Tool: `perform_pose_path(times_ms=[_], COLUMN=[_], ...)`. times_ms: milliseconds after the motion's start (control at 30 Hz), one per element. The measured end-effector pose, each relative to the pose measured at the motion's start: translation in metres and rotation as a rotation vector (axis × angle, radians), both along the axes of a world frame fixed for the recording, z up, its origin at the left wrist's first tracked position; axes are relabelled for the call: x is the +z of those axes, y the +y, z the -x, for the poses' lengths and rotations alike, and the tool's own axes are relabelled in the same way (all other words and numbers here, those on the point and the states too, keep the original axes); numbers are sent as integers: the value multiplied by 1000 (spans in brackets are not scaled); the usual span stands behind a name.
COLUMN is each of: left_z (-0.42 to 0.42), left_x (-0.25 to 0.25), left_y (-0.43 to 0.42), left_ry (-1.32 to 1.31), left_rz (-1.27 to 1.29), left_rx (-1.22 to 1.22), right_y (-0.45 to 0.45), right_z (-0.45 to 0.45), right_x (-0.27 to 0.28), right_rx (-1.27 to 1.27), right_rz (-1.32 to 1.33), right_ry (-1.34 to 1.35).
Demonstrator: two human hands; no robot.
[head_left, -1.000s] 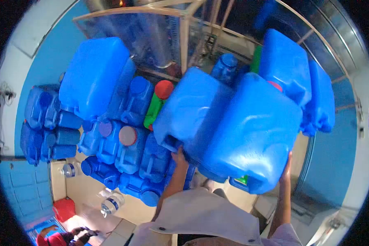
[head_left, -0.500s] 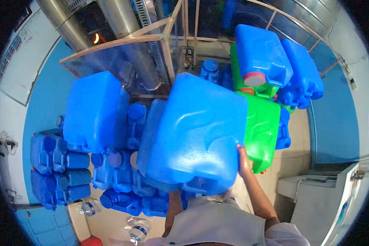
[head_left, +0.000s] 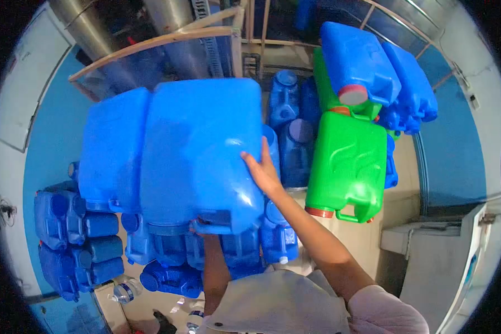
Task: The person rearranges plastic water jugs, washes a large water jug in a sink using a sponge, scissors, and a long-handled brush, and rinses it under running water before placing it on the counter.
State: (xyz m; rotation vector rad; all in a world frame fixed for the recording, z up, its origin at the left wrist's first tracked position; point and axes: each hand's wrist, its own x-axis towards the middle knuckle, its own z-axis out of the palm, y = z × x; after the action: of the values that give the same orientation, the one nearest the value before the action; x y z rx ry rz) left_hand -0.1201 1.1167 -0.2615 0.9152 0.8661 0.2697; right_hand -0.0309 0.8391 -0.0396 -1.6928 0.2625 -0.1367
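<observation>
A large blue water jug point(head_left: 206, 145) is tilted in front of me in both hands, over a row of blue jugs. My right hand point(head_left: 264, 170) presses against its right side, with the thumb on the face towards me and the other fingers along the edge. Beneath the jug, my left hand point(head_left: 196, 225) is at its handle, closed and mostly hidden by the jug. Another big blue jug point(head_left: 112, 150) stands directly to its left. To the right is a green jug point(head_left: 348, 161) with a red-brown cap.
Blue jugs point(head_left: 359, 61) are stacked at the upper right. Smaller blue containers point(head_left: 53, 220) are piled at the left. Clear plastic bottles point(head_left: 127, 290) lie on the floor. A wood-framed panel point(head_left: 150, 61) and metal pipes stand behind; a white counter point(head_left: 428, 267) is at right.
The held jug has moved left, up beside the other big blue jug. More of the green jug and the capped blue containers behind now shows. Both hands moved with the jug.
</observation>
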Motion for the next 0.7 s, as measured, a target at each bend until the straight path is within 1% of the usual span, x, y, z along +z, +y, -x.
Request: perform_pose_path(times_ms=[33,67,100,167,200,233,267,300,333,367,400,433,500,533,567,600,633,667,700], left_z=[-4,-6,-3,8,17,32,47,65,85,106,125,142,162,167,169,168,165,161,156], left_x=[-2,-3,1,4,5,3,-4,-9,-15,-21,-28,-35,-49,-56,-63,-66,-66,-56,-47], left_y=[-2,-5,-17,-37,-53,-75,-97,-125,-156,-190,-227,-263,-332,-365,-397,-424,-447,-466,-485], left_ry=[9,16,23,53,66,72,67,60,58,57,61,57,-44,-120,-196,-181,-24,55,133], left_rz=[-14,-42,-80,-238,-336,-417,-455,-469,-468,-405,-339,-267,-136,-76,-19,57,232,319,403], left_rx=[-4,0,8,61,74,56,-3,-108,-235,-417,-616,-809,-1095,-1197,-1248,-1229,-1139,-1091,-1034], right_y=[9,17,24,26,28,29,22,6,-14,-37,-74,-121,-224,-287,-344,-401,-455,-489,-465], right_z=[-9,-12,-13,-17,-17,-16,-13,-5,5,15,35,51,93,110,125,144,163,177,177], right_x=[4,8,24,27,28,27,27,28,30,34,45,17,0,-21,-45,-67,-100,-121,-80], right_rx=[-14,-6,-2,23,-7,17,43,16,99,188,163,70,-239,-417,-622,-662,-619,-523,-517], right_rz=[97,153,205,161,160,155,150,147,97,49,83,226,485,434,570,681,584,145,-42], right_ry=[-9,94,197,254,261,290,315,317,248,174,174,142,61,182,221,231,327,291,558])
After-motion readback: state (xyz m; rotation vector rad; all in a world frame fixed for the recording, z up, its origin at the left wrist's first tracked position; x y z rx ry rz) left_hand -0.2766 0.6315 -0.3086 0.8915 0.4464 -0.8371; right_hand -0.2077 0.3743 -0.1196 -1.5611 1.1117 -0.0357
